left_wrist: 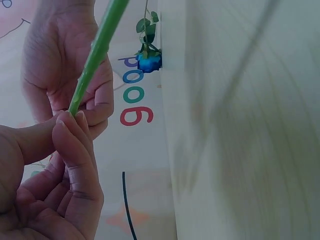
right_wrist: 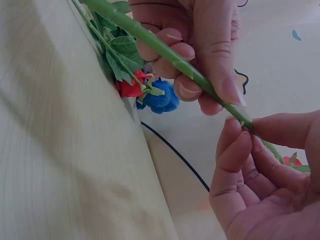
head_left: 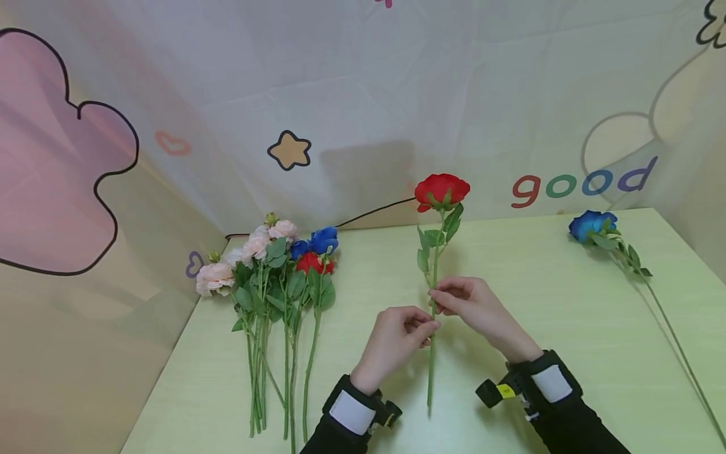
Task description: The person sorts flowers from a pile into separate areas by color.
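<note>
A red artificial rose (head_left: 442, 190) with green leaves stands upright above the table, its bloom at the top. My left hand (head_left: 398, 340) pinches its stem between thumb and fingers. Just above, my right hand (head_left: 473, 306) pinches the same green stem. In the left wrist view the stem (left_wrist: 95, 60) runs up past both hands, its lower end out of frame. The right wrist view shows the left hand (right_wrist: 200, 55) and the right hand (right_wrist: 270, 170) close together on the stem, with part of the red bloom (right_wrist: 292, 160) behind the right fingers.
On the left of the table (head_left: 363, 391) lies a row of pale pink flowers (head_left: 215, 278), blue flowers (head_left: 324, 240) and a red flower (head_left: 314, 263), stems toward me. A single blue rose (head_left: 592, 226) lies at the right. A printed cloth (head_left: 363, 94) hangs behind the table.
</note>
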`<move>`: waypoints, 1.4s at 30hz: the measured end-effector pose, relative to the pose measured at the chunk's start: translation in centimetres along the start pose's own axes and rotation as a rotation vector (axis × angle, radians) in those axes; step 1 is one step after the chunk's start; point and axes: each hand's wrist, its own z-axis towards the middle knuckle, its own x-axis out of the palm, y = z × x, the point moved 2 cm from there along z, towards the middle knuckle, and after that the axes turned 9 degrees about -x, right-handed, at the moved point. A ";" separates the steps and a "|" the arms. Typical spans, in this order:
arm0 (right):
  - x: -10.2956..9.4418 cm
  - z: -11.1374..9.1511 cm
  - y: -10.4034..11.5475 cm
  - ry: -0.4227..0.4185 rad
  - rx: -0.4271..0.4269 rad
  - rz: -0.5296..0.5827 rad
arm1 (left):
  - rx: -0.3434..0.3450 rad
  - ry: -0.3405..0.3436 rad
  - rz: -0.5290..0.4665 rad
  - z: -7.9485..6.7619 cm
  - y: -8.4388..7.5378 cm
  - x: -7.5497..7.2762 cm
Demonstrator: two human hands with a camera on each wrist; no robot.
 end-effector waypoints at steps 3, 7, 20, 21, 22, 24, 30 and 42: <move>-0.1 0.0 0.0 -0.001 -0.009 -0.007 | 0.004 0.003 0.013 0.0 0.0 0.0; -0.5 -0.1 0.0 -0.004 -0.020 -0.027 | 0.016 0.004 0.055 0.0 -0.1 -0.1; -4.9 -0.8 0.1 -0.025 0.020 -0.170 | 0.083 -0.115 0.230 -0.1 -0.2 -1.1; -5.3 -0.9 0.2 -0.022 0.025 -0.188 | 0.086 -0.119 0.235 -0.1 -0.2 -1.2; -5.7 -1.0 0.2 -0.020 0.030 -0.204 | 0.089 -0.121 0.238 -0.1 -0.2 -1.2; -6.5 -1.3 0.3 -0.017 0.036 -0.241 | 0.096 -0.126 0.244 -0.2 -0.2 -1.3; -8.7 -2.0 0.3 -0.021 0.078 -0.366 | 0.109 -0.168 0.329 -0.2 -0.4 -1.4; -12.1 -3.4 -0.3 -0.018 0.155 -0.553 | 0.209 -0.154 0.398 0.7 -3.2 0.7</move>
